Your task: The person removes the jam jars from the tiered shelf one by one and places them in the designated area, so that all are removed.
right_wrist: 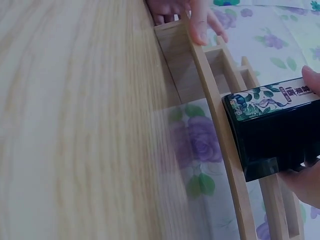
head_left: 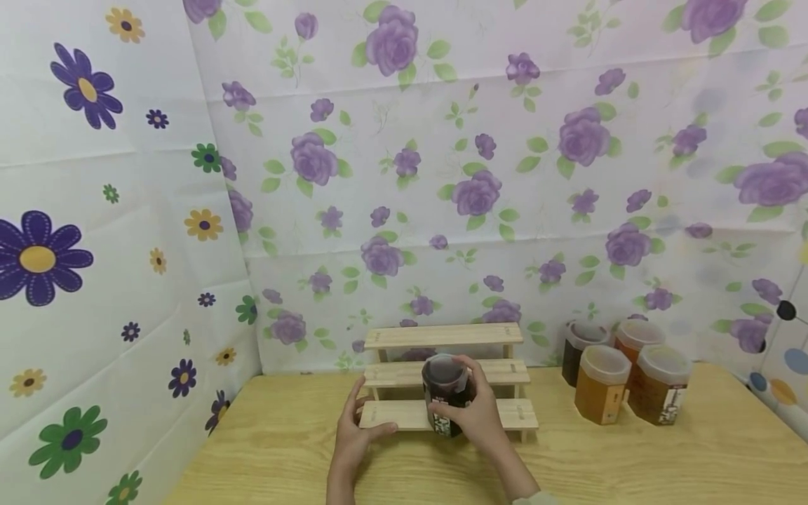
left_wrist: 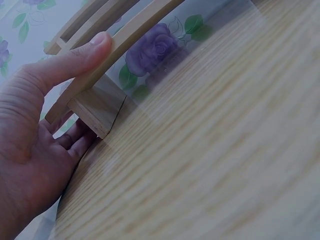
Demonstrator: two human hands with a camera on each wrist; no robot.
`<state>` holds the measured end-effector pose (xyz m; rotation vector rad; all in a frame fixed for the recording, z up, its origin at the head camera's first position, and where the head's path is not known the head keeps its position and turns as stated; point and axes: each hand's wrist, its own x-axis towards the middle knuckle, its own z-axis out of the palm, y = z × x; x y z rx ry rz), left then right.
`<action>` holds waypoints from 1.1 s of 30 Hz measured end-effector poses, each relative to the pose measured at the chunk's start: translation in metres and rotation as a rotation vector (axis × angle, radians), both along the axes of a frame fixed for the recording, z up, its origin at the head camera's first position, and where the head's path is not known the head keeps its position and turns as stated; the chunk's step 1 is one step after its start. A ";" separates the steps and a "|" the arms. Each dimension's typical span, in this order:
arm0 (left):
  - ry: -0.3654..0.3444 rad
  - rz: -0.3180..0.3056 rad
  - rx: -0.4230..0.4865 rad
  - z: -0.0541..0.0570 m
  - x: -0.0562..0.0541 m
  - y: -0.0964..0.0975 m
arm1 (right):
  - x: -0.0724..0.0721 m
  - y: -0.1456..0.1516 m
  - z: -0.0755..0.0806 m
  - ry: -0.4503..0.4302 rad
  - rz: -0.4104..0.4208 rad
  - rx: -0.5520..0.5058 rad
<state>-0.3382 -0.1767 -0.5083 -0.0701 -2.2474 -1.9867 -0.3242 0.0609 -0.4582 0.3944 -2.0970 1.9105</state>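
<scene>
My right hand (head_left: 476, 414) grips a dark hexagonal jar (head_left: 448, 396) with a translucent lid, thumb on its near side and fingers at its far side. In the right wrist view the jar (right_wrist: 270, 135) shows a patterned label, and its base overlaps the front step. A three-step wooden display stand (head_left: 404, 415) is on the table. At its left end is my left hand (head_left: 353, 428). In the left wrist view the thumb of the left hand (left_wrist: 55, 110) lies over the front step, while the other fingers curl round by the end leg.
Four more jars cluster on the right of the table (head_left: 284, 449): a dark jar (head_left: 573, 358), an amber jar (head_left: 600, 389), a brown jar (head_left: 659, 393) and a reddish jar (head_left: 631, 340) behind. Flower-patterned cloth (head_left: 410, 210) hangs behind the stand.
</scene>
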 end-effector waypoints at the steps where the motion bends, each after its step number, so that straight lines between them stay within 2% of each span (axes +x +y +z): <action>1: 0.000 -0.001 -0.001 0.000 0.000 0.000 | 0.000 0.000 0.001 0.000 -0.002 0.000; 7: 0.004 -0.002 -0.005 0.001 -0.001 0.001 | 0.004 0.007 0.010 -0.008 -0.011 -0.001; 17: -0.001 -0.010 -0.002 0.001 0.000 0.000 | 0.010 0.030 0.040 -0.047 -0.048 -0.056; 23: 0.003 -0.013 0.004 0.001 0.001 -0.001 | 0.012 0.052 0.054 -0.017 -0.043 -0.076; 33: -0.012 -0.011 0.015 0.001 0.001 0.002 | 0.020 0.097 0.067 -0.103 -0.176 -0.067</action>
